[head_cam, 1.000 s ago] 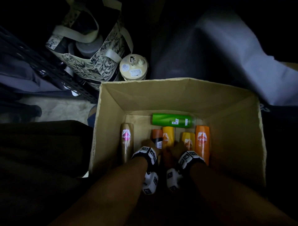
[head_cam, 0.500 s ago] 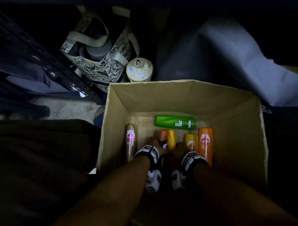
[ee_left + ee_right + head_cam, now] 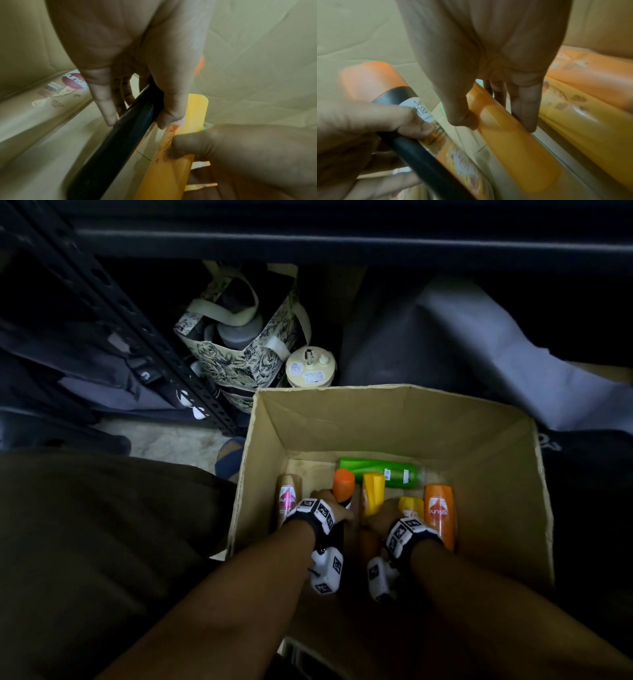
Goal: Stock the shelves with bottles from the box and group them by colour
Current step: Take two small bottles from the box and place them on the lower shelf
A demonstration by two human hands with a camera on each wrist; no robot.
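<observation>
Left grip (image 3: 334, 505) holds black bottle (image 3: 120, 135); right grip (image 3: 383, 517) holds yellow bottle (image 3: 513, 135).

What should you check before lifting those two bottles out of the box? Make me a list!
1. Left hand grips the black bottle: ok.
2. Right hand grips the yellow bottle: ok.
3. Both bottles already tilted up off the box floor: ok.
4. Green bottle lies clear at the far end: ok.
5. Way up out of the box is open: ok.
6. Free spot on the shelf for each colour: cannot tell.
</observation>
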